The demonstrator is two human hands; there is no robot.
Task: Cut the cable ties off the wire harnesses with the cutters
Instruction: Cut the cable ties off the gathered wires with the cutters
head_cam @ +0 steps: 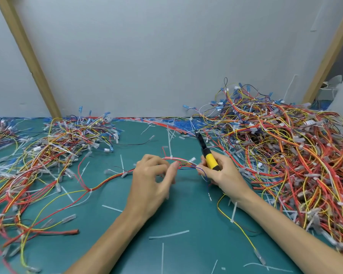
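L hand (pixel 152 175) pinches harness (pixel 115 177) w/ tie (pixel 171 156); R hand (pixel 220 171) grips cutters (pixel 207 153), tips up, over worktop (pixel 186 214).

A single head-worn camera looks forward and down from close above; left hand (pixel 152 175) and right hand (pixel 221 174) sit mid-frame, grey wall (pixel 166 56) beyond them.

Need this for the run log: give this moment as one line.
left hand: pinches wire harness | right hand: grips cutters | cable tie: uncut, between hands
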